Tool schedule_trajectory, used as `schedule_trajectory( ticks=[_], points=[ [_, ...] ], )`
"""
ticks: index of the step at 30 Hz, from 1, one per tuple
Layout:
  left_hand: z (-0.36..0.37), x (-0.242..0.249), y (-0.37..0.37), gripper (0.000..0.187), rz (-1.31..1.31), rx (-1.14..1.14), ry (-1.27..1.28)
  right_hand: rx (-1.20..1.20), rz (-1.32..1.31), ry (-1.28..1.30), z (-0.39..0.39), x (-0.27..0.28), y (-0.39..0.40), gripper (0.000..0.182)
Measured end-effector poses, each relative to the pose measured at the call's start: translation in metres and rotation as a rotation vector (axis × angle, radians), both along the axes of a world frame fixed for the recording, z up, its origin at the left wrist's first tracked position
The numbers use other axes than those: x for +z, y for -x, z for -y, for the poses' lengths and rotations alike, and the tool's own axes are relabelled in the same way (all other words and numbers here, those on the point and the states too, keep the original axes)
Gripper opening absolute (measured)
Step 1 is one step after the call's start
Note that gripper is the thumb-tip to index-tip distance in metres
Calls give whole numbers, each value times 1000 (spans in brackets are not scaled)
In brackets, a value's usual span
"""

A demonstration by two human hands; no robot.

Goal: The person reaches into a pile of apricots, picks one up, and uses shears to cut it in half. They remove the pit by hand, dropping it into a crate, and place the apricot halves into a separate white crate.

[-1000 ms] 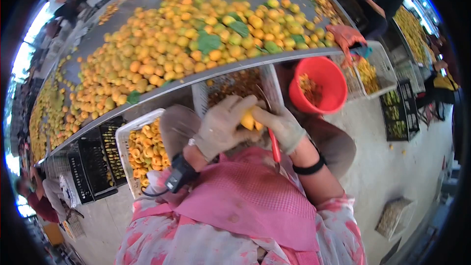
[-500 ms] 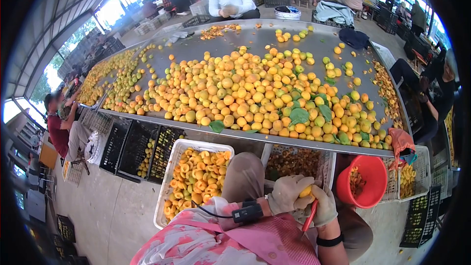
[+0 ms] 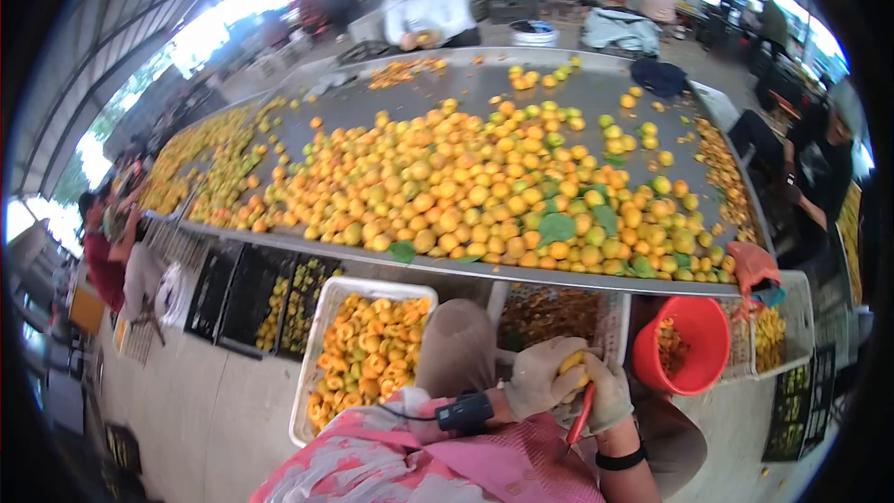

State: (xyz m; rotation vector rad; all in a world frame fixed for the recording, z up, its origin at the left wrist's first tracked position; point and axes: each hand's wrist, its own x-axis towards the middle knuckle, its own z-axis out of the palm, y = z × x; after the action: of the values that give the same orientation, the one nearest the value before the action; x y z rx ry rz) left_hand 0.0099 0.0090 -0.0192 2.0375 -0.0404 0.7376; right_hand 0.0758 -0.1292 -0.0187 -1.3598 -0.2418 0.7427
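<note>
My gloved left hand is closed around a yellow-orange apricot above my lap. My gloved right hand meets it at the fruit, gripping a red-handled tool whose handle slants down toward me. The working end of the tool is hidden by the gloves and fruit. Left of my knee stands a white crate filled with opened apricot halves. Beyond my hands, another white crate holds brownish scraps.
A metal table piled with whole apricots spans the front. A red bucket with scraps stands right. Black crates line the left floor. A person in white sits across; others sit at both sides.
The whole view has shifted slightly and blurred. My hands stay together on the apricot, with the tool still in my right hand. The person opposite has lowered their hands, an orange-yellow fruit now visible there.
</note>
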Motion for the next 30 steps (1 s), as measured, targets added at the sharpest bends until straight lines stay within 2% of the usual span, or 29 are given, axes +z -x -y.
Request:
schedule_trajectory(
  ticks=[1, 2, 4, 8, 11, 17, 19, 22, 24, 25, 26, 27, 28, 29, 30],
  points=[
    [0, 5, -3, 37, 4, 10, -30, 9, -1, 65, 3, 6, 0, 27],
    [-3, 11, -2, 40, -58, -25, -122, -55, -270, -79, 3, 14, -2, 30],
    [-1, 15, -5, 40, -27, -45, -224, -19, -181, 68, 7, 33, -4, 30],
    [-1, 8, -9, 43, 4, -66, -209, -18, -335, -90, 7, 22, -6, 31],
    [3, 4, -10, 41, 25, 5, -184, -56, -321, -132, 6, 22, -3, 31],
    [11, -4, -8, 35, 46, 33, -80, -11, -183, 16, 10, 19, -4, 32],
    [14, -4, -9, 33, 44, 47, -46, -33, -162, -17, 9, 20, -3, 33],
    [16, 0, -7, 29, -6, 67, 28, -60, -195, -45, 6, 19, -1, 35],
    [17, -5, -5, 25, -123, 58, 229, -71, -258, -33, 7, 15, -4, 35],
    [20, 0, -2, 24, -224, 64, 354, -14, -87, 32, 9, 12, -8, 36],
    [20, -2, -5, 24, -166, 46, 389, 50, 68, 102, 12, 10, -7, 36],
    [16, -2, -8, 24, -183, 13, 471, 54, 13, 124, 11, 13, -5, 36],
    [19, -5, -12, 24, -157, 78, 614, 31, 23, 60, 8, 17, -5, 36],
    [10, -21, -11, 20, -165, 35, 505, 5, 20, 2, 7, 15, -3, 37],
    [3, -48, -5, 29, -27, 270, -356, -27, 25, 22, 9, 6, -2, 35]
  ],
)
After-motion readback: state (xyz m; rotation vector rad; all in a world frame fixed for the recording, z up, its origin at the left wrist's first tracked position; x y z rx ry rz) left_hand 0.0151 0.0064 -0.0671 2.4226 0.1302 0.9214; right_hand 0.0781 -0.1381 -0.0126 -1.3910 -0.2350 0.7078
